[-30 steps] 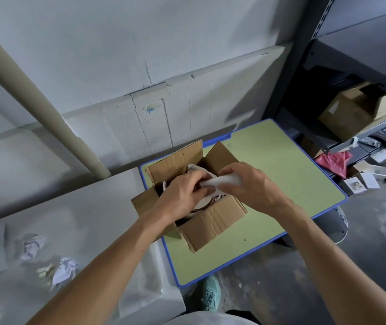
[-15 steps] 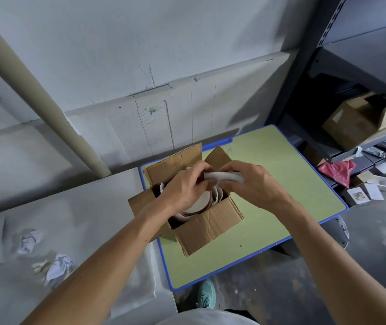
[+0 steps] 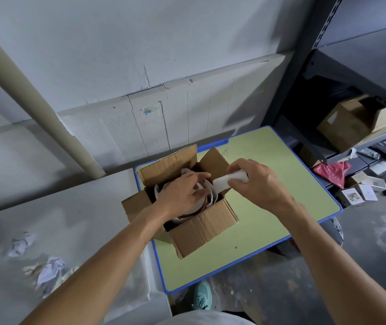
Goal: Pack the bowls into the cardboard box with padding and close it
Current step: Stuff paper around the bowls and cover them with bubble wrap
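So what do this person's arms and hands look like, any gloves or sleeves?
No gloves: the left hand and right hand are bare, and no ring, watch or sleeve shows anywhere in view. A pale grey top shows at the bottom edge, with a mint-green sneaker just above it.

Open brown box (image 3: 201,228), flaps up. Inside, brown-rimmed white bowls (image 3: 200,207) sit in white padding (image 3: 158,193). A foam roll (image 3: 221,185) is above the box's right edge.

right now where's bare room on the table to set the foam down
Bare table right of the box, out to its edge, and a strip in front of it. Inside the box is crowded: bowls, padding, left hand.
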### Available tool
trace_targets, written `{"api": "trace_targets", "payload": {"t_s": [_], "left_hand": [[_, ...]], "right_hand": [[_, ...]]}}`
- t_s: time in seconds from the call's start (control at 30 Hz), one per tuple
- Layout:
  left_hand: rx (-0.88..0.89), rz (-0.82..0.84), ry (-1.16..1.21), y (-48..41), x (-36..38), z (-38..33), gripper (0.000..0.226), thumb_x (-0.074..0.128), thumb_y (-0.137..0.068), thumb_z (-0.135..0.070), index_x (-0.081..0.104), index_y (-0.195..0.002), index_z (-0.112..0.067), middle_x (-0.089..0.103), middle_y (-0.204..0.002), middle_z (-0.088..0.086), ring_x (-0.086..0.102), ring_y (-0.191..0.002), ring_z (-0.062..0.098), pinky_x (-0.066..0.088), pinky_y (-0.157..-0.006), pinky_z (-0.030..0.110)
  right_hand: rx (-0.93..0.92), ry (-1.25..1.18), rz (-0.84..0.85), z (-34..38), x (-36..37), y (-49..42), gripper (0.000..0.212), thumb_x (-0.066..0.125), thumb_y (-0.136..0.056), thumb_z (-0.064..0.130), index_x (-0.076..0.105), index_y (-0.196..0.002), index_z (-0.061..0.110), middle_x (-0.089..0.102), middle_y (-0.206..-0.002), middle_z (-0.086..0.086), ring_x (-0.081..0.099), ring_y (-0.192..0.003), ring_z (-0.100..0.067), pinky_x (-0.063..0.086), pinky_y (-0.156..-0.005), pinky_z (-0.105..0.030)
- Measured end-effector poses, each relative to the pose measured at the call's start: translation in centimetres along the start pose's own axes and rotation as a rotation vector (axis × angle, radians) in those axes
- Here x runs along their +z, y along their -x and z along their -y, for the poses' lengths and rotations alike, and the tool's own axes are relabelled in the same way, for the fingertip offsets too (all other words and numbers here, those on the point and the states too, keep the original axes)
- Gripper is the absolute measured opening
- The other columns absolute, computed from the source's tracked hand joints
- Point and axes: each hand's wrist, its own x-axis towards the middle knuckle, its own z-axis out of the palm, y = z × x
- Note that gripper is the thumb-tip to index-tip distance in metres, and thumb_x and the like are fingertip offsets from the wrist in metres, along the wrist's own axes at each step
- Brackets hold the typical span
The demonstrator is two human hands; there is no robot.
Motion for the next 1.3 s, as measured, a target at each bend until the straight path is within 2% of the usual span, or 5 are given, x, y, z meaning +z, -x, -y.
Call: {"api": "trace_targets", "payload": {"t_s": [0.17,0.47,0.83,1.13,1.3], "left_hand": [[0.154,0.008,-0.362,-0.6,0.8,-0.1,0.036,0.052,-0.097,-0.025,0.054,-0.133,-0.024,0.046,-0.138,-0.009,0.055,-0.109,0.015,0.050,-0.088,0.038],[0.339,-0.115,-0.474,-0.8,2.1,0.7,0.027,0.054,-0.086,-0.013,0.057,-0.109,-0.025,0.049,-0.108,-0.001,0.044,-0.089,0.010,0.031,-0.058,0.025],[0.411,-0.038,-0.448,-1.0,2.0,1.1,0.038,0.053,-0.092,-0.014,0.058,-0.125,-0.034,0.044,-0.109,0.002,0.046,-0.094,0.018,0.047,-0.064,0.029],[0.465,-0.016,-0.487,-0.8,2.0,1.1,0.014,0.048,-0.095,-0.022,0.060,-0.089,-0.023,0.061,-0.091,-0.008,0.045,-0.091,0.012,0.048,-0.073,0.039],[0.386,0.048,-0.474,0.1,2.0,1.8,0.032,0.040,-0.098,-0.027,0.066,-0.116,-0.030,0.061,-0.118,-0.011,0.047,-0.115,0.011,0.046,-0.091,0.033]], "right_hand": [[-0.020,0.072,-0.034,0.0,0.6,0.1,0.028,0.063,-0.083,0.020,0.055,-0.109,0.024,0.057,-0.095,0.005,0.054,-0.079,-0.018,0.040,-0.063,-0.028],[-0.110,0.103,0.014,0.7,1.1,0.4,0.026,0.061,-0.082,0.007,0.054,-0.104,0.018,0.044,-0.076,0.019,0.043,-0.076,-0.014,0.030,-0.058,-0.015],[-0.117,0.027,0.024,0.7,1.8,0.6,0.035,0.068,-0.084,0.023,0.048,-0.112,0.019,0.064,-0.099,0.003,0.051,-0.093,-0.014,0.050,-0.074,-0.034],[0.018,0.075,0.136,1.2,1.7,0.6,0.029,0.055,-0.094,0.025,0.046,-0.120,0.016,0.063,-0.094,-0.003,0.059,-0.081,-0.025,0.050,-0.069,-0.038],[-0.001,0.228,0.117,0.6,2.6,0.7,0.025,0.048,-0.096,0.028,0.052,-0.118,0.017,0.068,-0.091,-0.003,0.063,-0.078,-0.025,0.051,-0.070,-0.040]]}}
